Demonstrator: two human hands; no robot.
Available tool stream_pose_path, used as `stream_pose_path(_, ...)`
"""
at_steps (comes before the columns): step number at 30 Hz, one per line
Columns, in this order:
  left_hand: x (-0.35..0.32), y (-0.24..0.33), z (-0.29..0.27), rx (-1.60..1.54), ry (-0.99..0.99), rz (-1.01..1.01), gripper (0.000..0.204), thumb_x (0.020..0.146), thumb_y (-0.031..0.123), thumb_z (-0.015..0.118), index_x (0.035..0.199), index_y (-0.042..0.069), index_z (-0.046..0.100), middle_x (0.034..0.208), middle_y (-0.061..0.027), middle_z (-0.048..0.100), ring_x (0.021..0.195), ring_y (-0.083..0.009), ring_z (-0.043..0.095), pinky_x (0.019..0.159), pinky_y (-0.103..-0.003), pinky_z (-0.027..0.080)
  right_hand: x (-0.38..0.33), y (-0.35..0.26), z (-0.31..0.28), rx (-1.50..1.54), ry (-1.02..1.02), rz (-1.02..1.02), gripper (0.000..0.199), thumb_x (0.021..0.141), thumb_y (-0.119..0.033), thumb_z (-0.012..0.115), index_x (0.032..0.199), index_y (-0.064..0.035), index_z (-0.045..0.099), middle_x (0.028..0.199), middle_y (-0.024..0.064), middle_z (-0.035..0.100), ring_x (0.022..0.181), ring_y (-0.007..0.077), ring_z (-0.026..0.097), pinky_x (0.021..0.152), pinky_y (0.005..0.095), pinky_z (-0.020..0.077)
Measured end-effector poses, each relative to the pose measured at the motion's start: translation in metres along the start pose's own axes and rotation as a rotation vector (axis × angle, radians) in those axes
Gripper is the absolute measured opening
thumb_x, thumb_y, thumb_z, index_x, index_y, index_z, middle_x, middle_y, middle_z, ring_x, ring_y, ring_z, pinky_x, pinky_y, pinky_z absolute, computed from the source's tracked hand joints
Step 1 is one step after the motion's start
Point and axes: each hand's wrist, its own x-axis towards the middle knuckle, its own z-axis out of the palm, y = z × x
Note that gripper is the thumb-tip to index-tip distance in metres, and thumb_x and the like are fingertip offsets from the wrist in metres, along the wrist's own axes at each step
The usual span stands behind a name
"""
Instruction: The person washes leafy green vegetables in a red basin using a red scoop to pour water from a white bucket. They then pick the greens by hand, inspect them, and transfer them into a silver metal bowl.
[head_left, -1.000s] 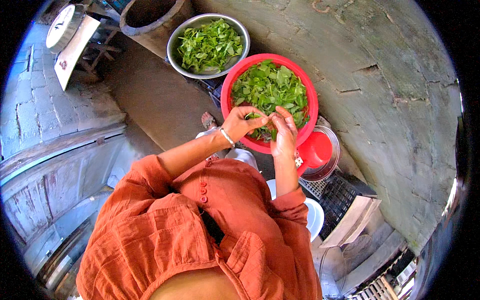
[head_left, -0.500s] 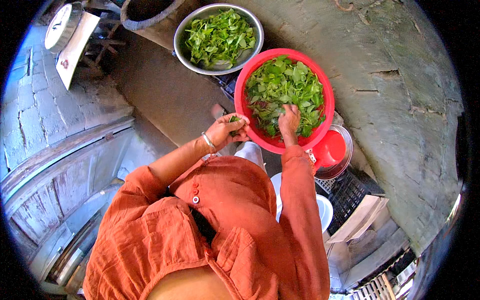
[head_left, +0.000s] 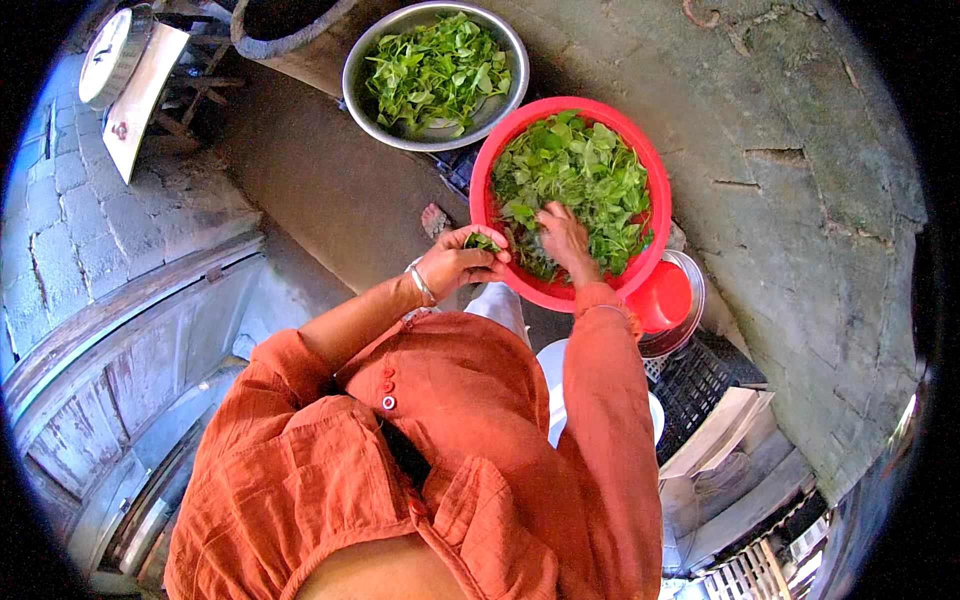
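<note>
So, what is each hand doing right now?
Left hand: closed on a few green leaves.
Right hand: in the red basin, touching leaves; grip unclear.

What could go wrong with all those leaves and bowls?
The left hand holds a few leaves just outside the red basin, so some might drop to the ground. The right hand digs in the heaped greens, which could spill over the rim. The basin seems perched on a smaller red bowl, so it might tip.
</note>
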Motion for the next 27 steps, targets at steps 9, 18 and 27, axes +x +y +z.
stream_pose_path(9,-0.003,-0.021,-0.007,0.071,0.142,-0.058,0.015,0.09,0.019,0.048,0.093,0.006,0.055,0.086,-0.0051,0.06,0.074,-0.0132,0.059,0.072,-0.031,0.052,-0.004,-0.022,0.002,0.199,-0.018,0.278,0.024,0.073,-0.022,0.06,0.095,-0.0102,0.058,0.103,0.0116,0.05,0.092,0.0316,0.052,0.078,0.0432,0.0434)
stream_pose_path(18,-0.011,-0.046,-0.005,0.23,0.103,-0.071,0.018,0.089,0.021,0.049,0.093,0.005,0.056,0.085,-0.0029,0.06,0.072,-0.0104,0.058,0.068,-0.025,0.051,0.001,-0.026,0.007,0.102,-0.067,-0.153,0.023,0.068,-0.01,0.06,0.09,-0.011,0.058,0.098,0.0078,0.051,0.094,0.03,0.047,0.074,0.043,0.0413)
stream_pose_path(27,-0.013,-0.047,-0.006,0.175,0.122,-0.04,0.016,0.09,0.014,0.047,0.102,0.005,0.053,0.088,-0.0044,0.06,0.073,-0.0111,0.058,0.069,-0.024,0.05,-0.031,-0.017,-0.023,0.194,-0.332,0.149,0.034,0.071,-0.01,0.059,0.105,-0.009,0.054,0.109,0.0127,0.046,0.101,0.0355,0.049,0.08,0.0424,0.0441)
